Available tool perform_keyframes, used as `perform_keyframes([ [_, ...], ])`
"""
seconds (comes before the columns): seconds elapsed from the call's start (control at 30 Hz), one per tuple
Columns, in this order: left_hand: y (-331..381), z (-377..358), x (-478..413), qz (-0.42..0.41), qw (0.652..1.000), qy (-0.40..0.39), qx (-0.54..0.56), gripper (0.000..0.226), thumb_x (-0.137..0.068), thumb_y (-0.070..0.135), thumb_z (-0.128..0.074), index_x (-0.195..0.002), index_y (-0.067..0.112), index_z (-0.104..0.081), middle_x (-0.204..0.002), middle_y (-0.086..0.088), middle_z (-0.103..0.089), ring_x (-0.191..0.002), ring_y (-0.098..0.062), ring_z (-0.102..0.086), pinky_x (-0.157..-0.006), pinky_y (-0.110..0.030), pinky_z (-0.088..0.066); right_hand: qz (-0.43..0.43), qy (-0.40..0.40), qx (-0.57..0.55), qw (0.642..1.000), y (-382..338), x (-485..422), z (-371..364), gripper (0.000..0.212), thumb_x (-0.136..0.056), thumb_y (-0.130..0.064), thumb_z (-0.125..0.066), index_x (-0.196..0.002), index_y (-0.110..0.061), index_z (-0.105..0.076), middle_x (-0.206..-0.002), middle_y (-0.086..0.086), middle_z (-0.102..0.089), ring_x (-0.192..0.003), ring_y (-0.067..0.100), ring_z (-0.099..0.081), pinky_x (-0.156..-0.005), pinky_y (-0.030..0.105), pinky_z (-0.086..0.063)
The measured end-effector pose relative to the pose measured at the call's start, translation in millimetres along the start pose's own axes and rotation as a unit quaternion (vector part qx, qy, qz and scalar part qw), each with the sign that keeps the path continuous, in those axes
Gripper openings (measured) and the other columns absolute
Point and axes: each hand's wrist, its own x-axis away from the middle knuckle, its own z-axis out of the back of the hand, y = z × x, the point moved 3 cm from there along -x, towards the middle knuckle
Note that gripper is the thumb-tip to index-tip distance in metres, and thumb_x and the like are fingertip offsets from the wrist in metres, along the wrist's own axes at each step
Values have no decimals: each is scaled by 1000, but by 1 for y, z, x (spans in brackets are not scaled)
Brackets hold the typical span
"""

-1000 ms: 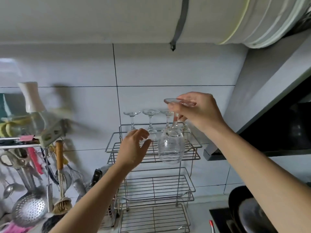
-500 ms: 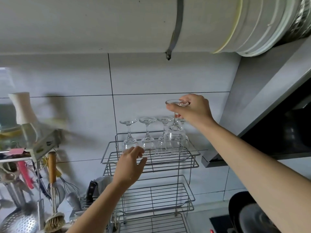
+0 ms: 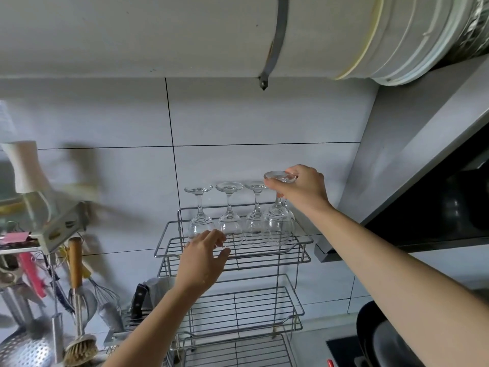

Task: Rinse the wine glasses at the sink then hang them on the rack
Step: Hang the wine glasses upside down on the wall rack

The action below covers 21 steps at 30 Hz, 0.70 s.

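Observation:
A three-tier wire rack (image 3: pixel 299 241) stands against the tiled wall. Three clear wine glasses (image 3: pixel 229 207) stand upside down in a row on its top shelf. My right hand (image 3: pixel 304 190) pinches the foot of a fourth inverted wine glass (image 3: pixel 277 223), whose bowl sits at the right end of that shelf beside the others. My left hand (image 3: pixel 203 263) hovers with loosely curled fingers at the shelf's front rail, below the leftmost glasses, holding nothing.
Kitchen utensils hang at the left: a skimmer (image 3: pixel 23 348), a brush (image 3: pixel 79 343), a whisk (image 3: pixel 105 295). A knife block (image 3: pixel 140 298) sits behind my left arm. A range hood (image 3: pixel 423 207) juts out at the right above a dark pan (image 3: pixel 383 337). A large duct (image 3: pixel 185 35) runs overhead.
My right hand has carried the glass back and down onto the rack's top shelf next to the other three. My left hand has dropped slightly toward the front rail.

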Motion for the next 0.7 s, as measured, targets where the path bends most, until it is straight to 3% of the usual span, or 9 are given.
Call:
perform_keyframes([
  [0.1,1,0,0,3,1000,2,4,22,-87,24,-79,-107,19,-70,-98,6,-70,-90,-16,-65,-83,-38,-58,-5,-7,19,1000,7,0,-6,73,-62,-63,-83,-114,-14,-68,-113,-3,-65,-107,15,-62,-86,28,-52],
  [0.27,1,1,0,0,1000,-1,7,21,-87,23,-79,-106,19,-70,-97,7,-69,-89,-14,-64,-82,-35,-57,-16,-11,17,1000,12,4,-12,75,-63,-59,-84,-119,-13,-66,-116,-3,-64,-107,12,-59,-83,21,-42],
  [0.4,2,2,1,-1,1000,1,4,21,-87,23,-78,-106,19,-70,-95,9,-68,-87,-13,-62,-81,-34,-56,-20,-13,25,999,13,9,-14,65,-63,-58,-83,-110,-15,-67,-105,-7,-61,-94,9,-54,-72,19,-41],
  [0.7,4,3,1,0,1000,-2,8,21,-88,23,-78,-106,18,-70,-95,8,-68,-87,-12,-62,-79,-32,-55,-44,-16,31,998,20,13,-20,74,-59,-60,-85,-115,-14,-68,-114,-1,-67,-104,14,-61,-79,24,-44],
])
